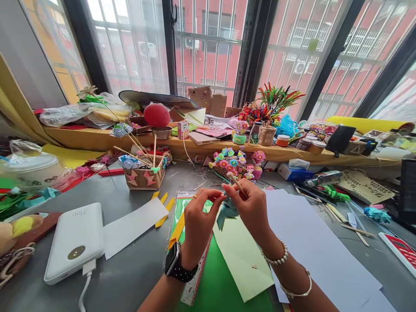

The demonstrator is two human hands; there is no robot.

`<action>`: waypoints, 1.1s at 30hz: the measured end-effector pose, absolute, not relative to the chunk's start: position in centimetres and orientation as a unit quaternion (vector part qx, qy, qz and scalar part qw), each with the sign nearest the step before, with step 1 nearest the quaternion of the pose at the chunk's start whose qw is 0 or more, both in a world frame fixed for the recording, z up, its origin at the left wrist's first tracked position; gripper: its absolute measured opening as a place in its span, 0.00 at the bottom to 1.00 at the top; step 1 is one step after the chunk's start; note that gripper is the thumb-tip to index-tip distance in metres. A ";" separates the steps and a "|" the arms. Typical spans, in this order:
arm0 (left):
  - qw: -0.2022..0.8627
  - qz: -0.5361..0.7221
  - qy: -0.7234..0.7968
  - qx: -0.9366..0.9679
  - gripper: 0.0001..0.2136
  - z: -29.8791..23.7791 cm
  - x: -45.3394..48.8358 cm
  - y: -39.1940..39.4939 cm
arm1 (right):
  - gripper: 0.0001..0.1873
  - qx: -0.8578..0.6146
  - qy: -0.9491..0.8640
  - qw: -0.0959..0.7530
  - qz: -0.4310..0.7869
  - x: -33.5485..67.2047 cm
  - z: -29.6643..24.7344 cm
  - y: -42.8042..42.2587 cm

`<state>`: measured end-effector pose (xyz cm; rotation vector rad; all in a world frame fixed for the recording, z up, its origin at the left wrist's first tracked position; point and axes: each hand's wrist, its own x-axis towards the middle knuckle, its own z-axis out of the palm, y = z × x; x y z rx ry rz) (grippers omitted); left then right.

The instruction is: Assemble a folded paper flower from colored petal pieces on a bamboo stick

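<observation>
My right hand (pixel 252 208) is closed around a thin wooden stick (pixel 238 184) that slants up out of the fingers. My left hand (pixel 199 221) is closed in a pinch, its fingertips almost meeting those of my right hand; what lies between them is too small to make out. Just below the fingertips shows a teal folded paper piece (pixel 228 211), partly covered by my right hand. Under both hands lie a pale green paper sheet (pixel 242 260) and a green sheet (pixel 217 286), with a patterned ruler-like strip (pixel 196 281) beside my left wrist.
White paper sheets (pixel 308 234) lie to the right. On the left are a white power bank (pixel 76 242) with a cable, a white paper strip (pixel 134 227) and yellow folded strips (pixel 166 210). Behind stand a cardboard box (pixel 144 177) with sticks and several crocheted flowers (pixel 232 162).
</observation>
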<state>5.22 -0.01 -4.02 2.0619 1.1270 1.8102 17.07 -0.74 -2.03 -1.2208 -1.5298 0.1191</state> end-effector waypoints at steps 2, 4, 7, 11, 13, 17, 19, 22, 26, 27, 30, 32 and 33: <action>0.093 0.608 0.377 0.693 0.02 -4.0 5.2 0.0 | 0.16 -0.519 -0.649 0.554 0.053 17.0 -2.0 -0.8; 0.107 0.603 0.376 0.695 0.01 -4.0 5.2 0.1 | 0.17 -0.520 -0.650 0.552 0.051 17.0 -2.0 -0.8; 0.130 0.587 0.388 0.699 0.03 -4.0 5.1 0.2 | 0.16 -0.520 -0.653 0.549 0.041 17.0 -2.1 -0.7; 0.140 0.546 0.405 0.720 0.03 -4.1 5.1 0.3 | 0.15 -0.519 -0.669 0.530 0.029 17.0 -2.5 -0.4; 0.136 0.528 0.412 0.730 0.03 -4.2 5.1 0.3 | 0.15 -0.520 -0.678 0.519 0.024 16.9 -2.7 -0.4; 0.133 0.512 0.411 0.742 0.03 -3.9 4.7 0.4 | 0.14 -0.502 -0.705 0.497 0.065 17.3 -2.2 -0.4; 0.152 0.508 0.395 0.750 0.04 -3.6 4.3 0.6 | 0.14 -0.471 -0.738 0.471 0.111 18.0 -1.7 -0.4; 0.210 0.494 0.358 0.764 0.06 -3.1 3.4 1.0 | 0.13 -0.436 -0.775 0.430 0.158 19.3 -0.8 -0.4; 0.283 0.462 0.334 0.772 0.05 -2.8 2.5 1.3 | 0.09 -0.407 -0.801 0.404 0.172 20.4 -0.1 -0.6; 0.296 0.458 0.328 0.772 0.05 -2.8 2.3 1.4 | 0.09 -0.407 -0.802 0.406 0.163 20.5 0.0 -0.7; 0.336 0.452 0.301 0.770 0.05 -2.8 2.0 1.4 | 0.10 -0.409 -0.803 0.413 0.134 20.5 0.3 -1.1; 0.365 0.453 0.277 0.765 0.05 -2.9 1.9 1.5 | 0.10 -0.400 -0.814 0.399 0.135 20.4 0.5 -1.2; 0.380 0.454 0.266 0.761 0.05 -3.0 1.9 1.5 | 0.10 -0.393 -0.820 0.391 0.141 20.4 0.5 -1.3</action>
